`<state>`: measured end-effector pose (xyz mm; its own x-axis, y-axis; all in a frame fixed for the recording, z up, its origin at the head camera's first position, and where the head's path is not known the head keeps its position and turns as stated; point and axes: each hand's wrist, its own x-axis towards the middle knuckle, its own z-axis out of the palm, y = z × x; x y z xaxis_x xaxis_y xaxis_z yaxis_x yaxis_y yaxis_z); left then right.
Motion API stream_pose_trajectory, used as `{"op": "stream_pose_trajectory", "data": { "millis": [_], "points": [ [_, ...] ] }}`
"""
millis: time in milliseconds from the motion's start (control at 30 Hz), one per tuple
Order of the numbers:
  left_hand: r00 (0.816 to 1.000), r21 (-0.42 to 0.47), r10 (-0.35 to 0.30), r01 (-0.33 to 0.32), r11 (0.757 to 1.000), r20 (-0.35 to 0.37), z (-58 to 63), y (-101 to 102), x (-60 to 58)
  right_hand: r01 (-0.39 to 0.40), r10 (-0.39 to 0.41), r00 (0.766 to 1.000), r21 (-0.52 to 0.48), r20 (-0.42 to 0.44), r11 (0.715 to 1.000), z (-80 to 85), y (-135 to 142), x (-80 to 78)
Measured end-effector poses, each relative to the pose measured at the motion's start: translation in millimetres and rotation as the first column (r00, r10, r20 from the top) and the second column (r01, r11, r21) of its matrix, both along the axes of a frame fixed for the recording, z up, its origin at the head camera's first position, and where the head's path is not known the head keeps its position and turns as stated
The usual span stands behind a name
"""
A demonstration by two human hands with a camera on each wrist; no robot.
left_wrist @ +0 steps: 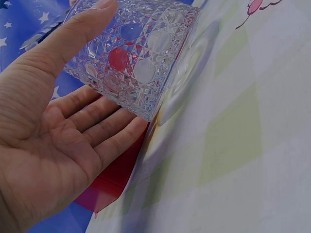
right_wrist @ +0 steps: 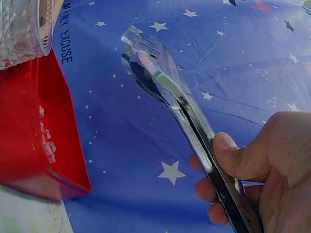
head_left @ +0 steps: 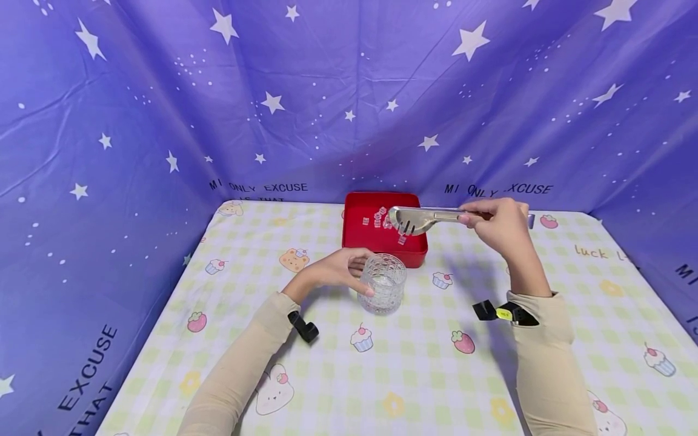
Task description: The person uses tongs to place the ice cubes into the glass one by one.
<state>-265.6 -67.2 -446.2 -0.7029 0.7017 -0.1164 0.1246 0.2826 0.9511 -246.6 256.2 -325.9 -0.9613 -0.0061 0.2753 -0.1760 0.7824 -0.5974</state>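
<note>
Head view is showing a purple starry curtain (head_left: 349, 60) hanging round everything, with a checked tablecloth (head_left: 425, 375) covering the table below it. Next biggest is the red box (head_left: 357, 242), open and sitting near the far edge. Metal tongs (head_left: 414, 219) are hovering over it, and the right hand (head_left: 498, 225) is gripping them by the handles, thumb one side, fingers the other. Can't tell if the tips are pinching anything. Down in size again, a clear cut-glass tumbler (head_left: 383, 287) is standing upright just in front of the box, and the left hand (head_left: 340, 267) is holding it between thumb and fingers. Tiniest are the clear little pieces (head_left: 380, 216) lying in the box.

My read: somebody's moving pieces into the glass, with the tongs between box and glass. If they're carrying nothing, the next move is calling for lowering and squeezing on one piece; if loaded, swinging over the rim.
</note>
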Motion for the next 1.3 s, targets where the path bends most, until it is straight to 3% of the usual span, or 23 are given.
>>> {"op": "stream_pose_trajectory", "data": {
  "millis": [467,900,1300],
  "points": [
    [1.0,0.01,-0.003,0.003,1.0,0.009,0.4,0.4,0.0,-0.06,0.059,0.99,0.003,0.131,0.998,5.9,0.7,4.2],
    [1.0,0.002,-0.011,0.011,1.0,0.0,0.6,0.1,-0.7,-0.151,0.139,0.979,0.071,0.151,0.986,4.7,-3.3,3.8],
    [1.0,0.01,-0.023,0.023,1.0,-0.008,-1.6,0.1,-2.2,-0.173,0.153,0.972,0.099,0.177,0.98,5.3,-6.3,3.8]
  ]
}}
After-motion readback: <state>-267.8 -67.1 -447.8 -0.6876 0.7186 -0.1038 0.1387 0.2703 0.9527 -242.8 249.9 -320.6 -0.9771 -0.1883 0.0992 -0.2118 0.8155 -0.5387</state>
